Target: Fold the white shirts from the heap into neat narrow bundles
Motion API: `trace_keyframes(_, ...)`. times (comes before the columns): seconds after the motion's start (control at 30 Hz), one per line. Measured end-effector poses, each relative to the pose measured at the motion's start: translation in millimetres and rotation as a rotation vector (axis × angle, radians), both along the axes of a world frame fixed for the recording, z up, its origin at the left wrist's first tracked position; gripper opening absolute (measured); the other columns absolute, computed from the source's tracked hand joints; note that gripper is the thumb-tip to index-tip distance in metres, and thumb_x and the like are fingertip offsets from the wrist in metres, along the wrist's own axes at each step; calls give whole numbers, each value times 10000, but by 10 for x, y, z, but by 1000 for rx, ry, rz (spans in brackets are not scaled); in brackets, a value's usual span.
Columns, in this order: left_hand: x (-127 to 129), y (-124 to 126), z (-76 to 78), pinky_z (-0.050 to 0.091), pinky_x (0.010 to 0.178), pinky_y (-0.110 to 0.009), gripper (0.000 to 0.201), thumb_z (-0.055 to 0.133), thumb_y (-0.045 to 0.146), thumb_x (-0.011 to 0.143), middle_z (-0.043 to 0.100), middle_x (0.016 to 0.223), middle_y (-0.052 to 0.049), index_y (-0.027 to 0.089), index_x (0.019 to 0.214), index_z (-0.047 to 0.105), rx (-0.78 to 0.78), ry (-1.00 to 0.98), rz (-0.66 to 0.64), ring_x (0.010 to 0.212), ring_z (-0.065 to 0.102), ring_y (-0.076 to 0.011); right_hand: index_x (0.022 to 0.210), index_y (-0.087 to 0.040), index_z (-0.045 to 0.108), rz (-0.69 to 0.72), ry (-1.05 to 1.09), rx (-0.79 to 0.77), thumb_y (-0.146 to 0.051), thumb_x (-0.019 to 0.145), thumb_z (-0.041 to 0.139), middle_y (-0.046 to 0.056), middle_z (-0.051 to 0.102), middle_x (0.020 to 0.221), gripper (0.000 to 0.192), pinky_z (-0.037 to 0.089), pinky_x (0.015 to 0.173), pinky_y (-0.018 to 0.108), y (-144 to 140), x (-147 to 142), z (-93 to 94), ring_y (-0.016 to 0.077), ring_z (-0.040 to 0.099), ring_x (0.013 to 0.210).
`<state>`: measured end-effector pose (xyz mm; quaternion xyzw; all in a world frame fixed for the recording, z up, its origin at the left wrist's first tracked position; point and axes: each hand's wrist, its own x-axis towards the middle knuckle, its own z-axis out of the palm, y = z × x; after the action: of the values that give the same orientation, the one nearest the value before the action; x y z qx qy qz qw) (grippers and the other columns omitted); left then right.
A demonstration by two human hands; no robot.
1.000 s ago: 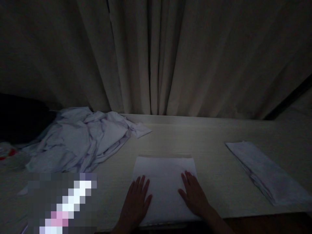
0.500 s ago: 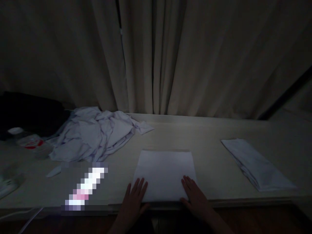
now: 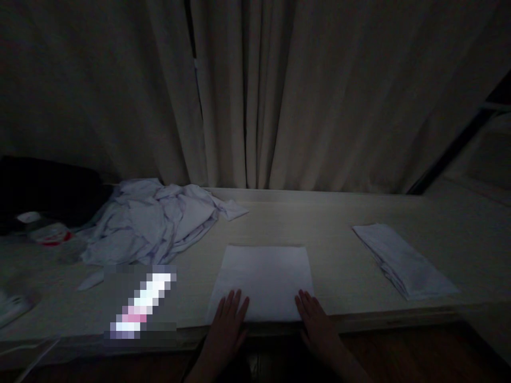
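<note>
Across the near side of the flat white cloth rectangle (image 3: 265,274) | bare left hand (image 3: 228,323), bare right hand (image 3: 316,321): fingers slightly spread | risk: uneven dragging could wrinkle it

Seemingly free tabletop (image 3: 279,221) beyond flat cloth (image 3: 265,279), heap (image 3: 151,221) leftward

Pale tabletop (image 3: 287,221): crumpled cloth (image 3: 147,221) left, flat white cloth (image 3: 265,276) mid-front, folded cloth (image 3: 403,260) right.

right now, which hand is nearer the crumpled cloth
Left. The left hand is right of the crumpled cloth, closer to the person; the right hand is farther right, at the flat white sheet.
</note>
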<state>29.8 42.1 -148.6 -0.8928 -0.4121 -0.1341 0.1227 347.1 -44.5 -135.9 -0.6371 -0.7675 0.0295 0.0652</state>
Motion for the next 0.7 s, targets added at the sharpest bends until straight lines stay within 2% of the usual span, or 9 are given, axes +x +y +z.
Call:
trace_keyframes(0.13, 64, 30, -157, 332, 1056, -436, 667, 469, 210, 804, 386, 1461, -72, 300, 1421, 232, 40, -19, 11, 1345, 335, -270, 1458, -213, 87, -13, -17, 2, -27, 671, 424, 43, 70, 1543, 877, 198, 1150, 436, 30, 0, -87, 217, 45, 1411)
trace_keyframes(0.23, 52, 89, -199, 329, 1053, -411, 672, 457, 178, 796, 429, 1436, -58, 305, 1419, 239, 90, 20, -10, 1326, 371, -254, 1458, -204, 97, -12, -12, -18, -33, 638, 447, 55, 80, 1542, 908, 177, 1151, 453, 61, -10, -56, 227, 41, 1412)
trace_keyframes(0.37, 40, 74, -65, 338, 1046, -413, 620, 456, 219, 814, 466, 1410, -57, 314, 1402, 285, 101, -13, -36, 1309, 398, -252, 1447, -213, 185, -13, 101, -58, -138, 664, 520, 70, 135, 1538, 855, 165, 1144, 489, 23, 5, 33, 263, 95, 1408)
trace_keyframes(0.43, -18, 25, 52, 361, 1035, -437, 558, 468, 306, 827, 479, 1395, -84, 281, 1373, 358, 64, -95, 0, 1300, 408, -273, 1422, -187, 259, -125, 257, 13, -257, 744, 509, 103, 211, 1522, 726, 207, 1132, 492, -48, 60, 35, 273, 171, 1396)
trace_keyframes(0.47, -69, 1, 112, 379, 1024, -441, 527, 464, 353, 832, 499, 1374, -105, 247, 1345, 407, 24, -158, 58, 1282, 429, -279, 1394, -166, 306, -223, 360, 65, -322, 784, 476, 130, 279, 1494, 653, 244, 1119, 486, -91, 98, 21, 275, 234, 1377)
trace_keyframes(0.53, -205, -26, 227, 422, 986, -436, 516, 419, 442, 845, 557, 1290, -157, 158, 1270, 489, -116, -302, 264, 1202, 509, -280, 1278, -144, 423, -471, 600, 108, -437, 819, 409, 175, 480, 1345, 545, 367, 1049, 467, -171, 173, -19, 282, 432, 1263)
trace_keyframes(0.6, -345, -14, 320, 462, 934, -422, 575, 354, 506, 849, 610, 1179, -190, 86, 1200, 526, -329, -425, 508, 1090, 587, -275, 1140, -166, 477, -680, 836, -20, -532, 805, 380, 150, 636, 1073, 506, 527, 828, 446, -213, 210, -50, 276, 641, 950)
trace_keyframes(0.63, -402, 8, 354, 470, 918, -421, 602, 331, 533, 844, 625, 1142, -192, 72, 1174, 537, -444, -466, 597, 1052, 606, -275, 1097, -179, 473, -744, 933, -119, -570, 793, 377, 113, 659, 942, 505, 559, 666, 411, -214, 204, -55, 247, 672, 747)
trace_keyframes(0.7, -475, 70, 395, 472, 902, -416, 591, 329, 567, 821, 658, 1076, -162, 103, 1088, 581, -627, -530, 666, 1007, 626, -275, 1090, -200, 431, -793, 1080, -273, -618, 773, 390, 33, 636, 775, 526, 481, 406, 314, -178, 149, -44, 165, 588, 447)
